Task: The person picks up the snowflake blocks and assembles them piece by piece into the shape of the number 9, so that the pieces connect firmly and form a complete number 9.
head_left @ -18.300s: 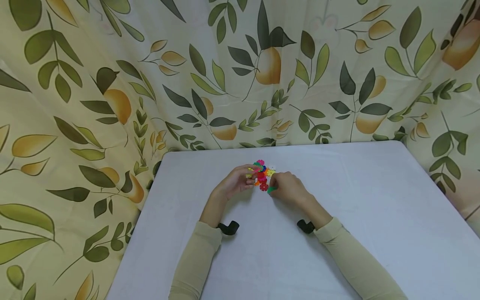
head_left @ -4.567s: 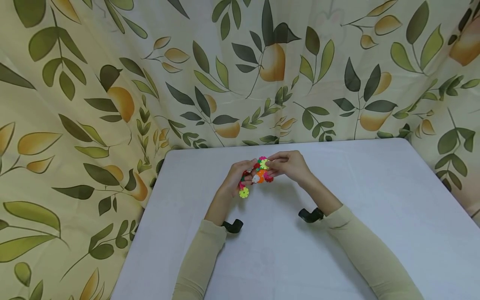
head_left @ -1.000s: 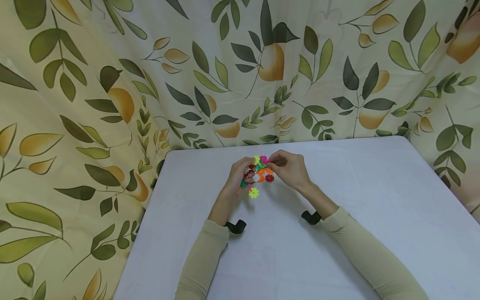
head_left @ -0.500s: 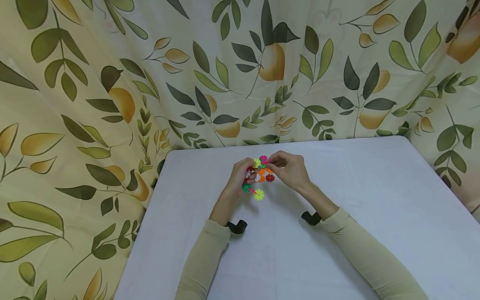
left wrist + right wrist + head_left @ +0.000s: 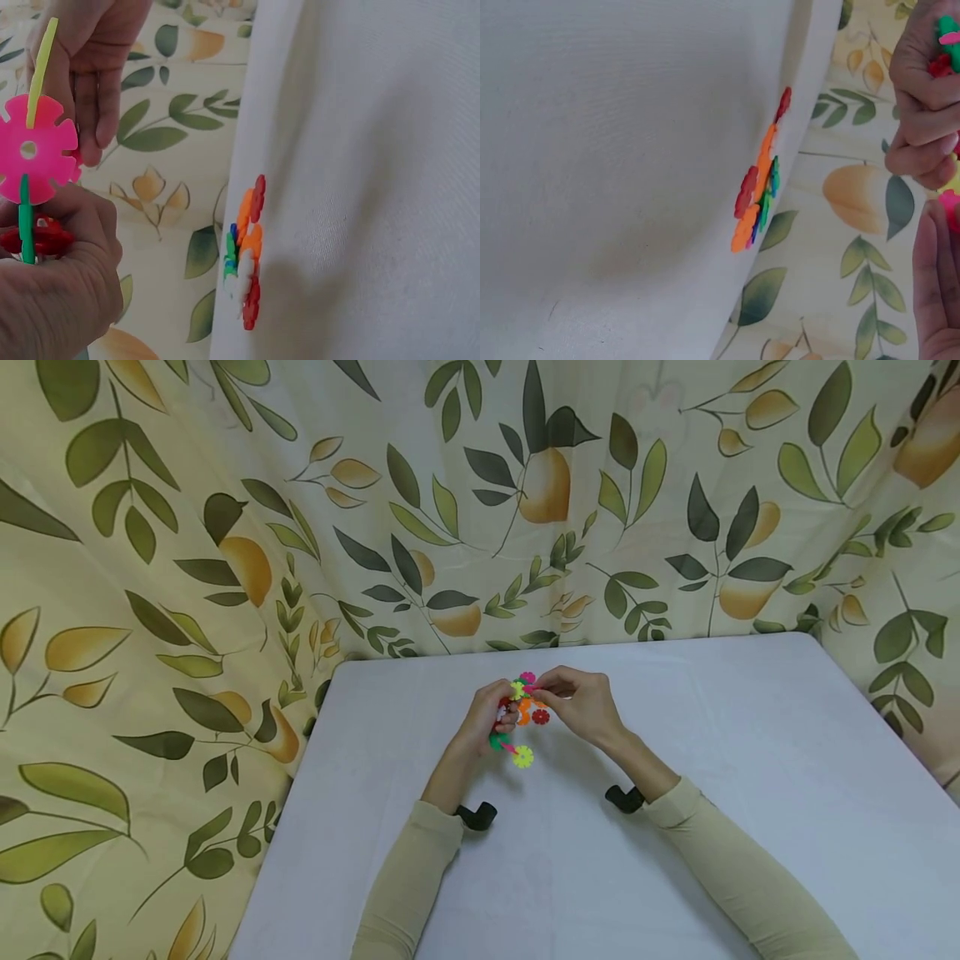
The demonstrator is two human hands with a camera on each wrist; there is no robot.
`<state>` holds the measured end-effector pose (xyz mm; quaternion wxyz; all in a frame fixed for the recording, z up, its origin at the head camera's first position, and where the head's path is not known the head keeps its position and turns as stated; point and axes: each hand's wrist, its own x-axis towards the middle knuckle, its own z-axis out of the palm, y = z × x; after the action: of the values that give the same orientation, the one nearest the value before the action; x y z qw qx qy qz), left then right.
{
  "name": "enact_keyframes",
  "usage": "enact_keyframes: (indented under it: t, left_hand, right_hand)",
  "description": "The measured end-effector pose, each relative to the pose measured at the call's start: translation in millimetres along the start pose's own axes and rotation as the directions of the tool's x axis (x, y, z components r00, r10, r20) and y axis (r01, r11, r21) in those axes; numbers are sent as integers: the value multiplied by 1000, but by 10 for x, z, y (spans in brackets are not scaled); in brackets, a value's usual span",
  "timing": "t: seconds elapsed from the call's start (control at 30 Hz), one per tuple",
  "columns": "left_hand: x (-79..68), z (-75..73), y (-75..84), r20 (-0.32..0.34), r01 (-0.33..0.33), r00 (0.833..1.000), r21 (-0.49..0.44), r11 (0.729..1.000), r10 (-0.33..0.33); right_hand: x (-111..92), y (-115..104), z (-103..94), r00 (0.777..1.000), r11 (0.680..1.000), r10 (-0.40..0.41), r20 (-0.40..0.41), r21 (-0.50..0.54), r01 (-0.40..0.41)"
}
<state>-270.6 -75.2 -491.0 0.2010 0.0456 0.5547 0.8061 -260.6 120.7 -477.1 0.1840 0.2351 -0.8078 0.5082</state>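
Note:
My left hand [image 5: 482,720] grips a chain of joined flower-shaped slotted discs, its fingers curled round it. A green disc [image 5: 498,742] and a yellow disc [image 5: 523,757] stick out below that hand. Above its fist, in the left wrist view, a bright pink disc [image 5: 52,142] joins a green disc [image 5: 27,225] and an edge-on yellow disc [image 5: 43,64]. My right hand [image 5: 588,706] pinches a pink disc [image 5: 950,206] at the chain's upper end. Part of the chain is hidden inside the left fist.
Loose discs lie on the white-covered table [image 5: 645,877] beyond and between the hands, among them an orange disc [image 5: 524,712] and a dark red disc [image 5: 541,717]. The table's back edge is close behind them. A leaf-patterned curtain [image 5: 360,593] hangs behind and at the sides.
Since 18 seconds ago, the left hand has come to hold a joined chain. Over the last second it shifts slightly right and the lower yellow disc swings right and down; the right hand barely moves.

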Motion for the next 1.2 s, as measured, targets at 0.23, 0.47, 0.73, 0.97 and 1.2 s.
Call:
enact_keyframes:
  t: [0.23,0.47,0.73,0.97,1.2]
  left_hand:
    - [-20,22,-1,32,11,999,27,1000,-12]
    - [-21,20,-19,22,24,999,61,998,-25]
    - [9,-22,-3,62,69,996,-5,998,-69]
    - [22,-58,14,10,62,998,-6,998,-62]
    - [27,-80,35,-13,76,997,28,997,-76]
  right_hand:
    - [-16,-57,14,999,997,49,-8,53,-48]
    - [-6,-28,34,998,996,54,12,64,-55]
    - [69,45,-14,989,991,127,77,42,-130]
    - [75,206,28,957,969,241,160,-97,-227]
    - [103,359,95,882,906,383,274,-299,-300]
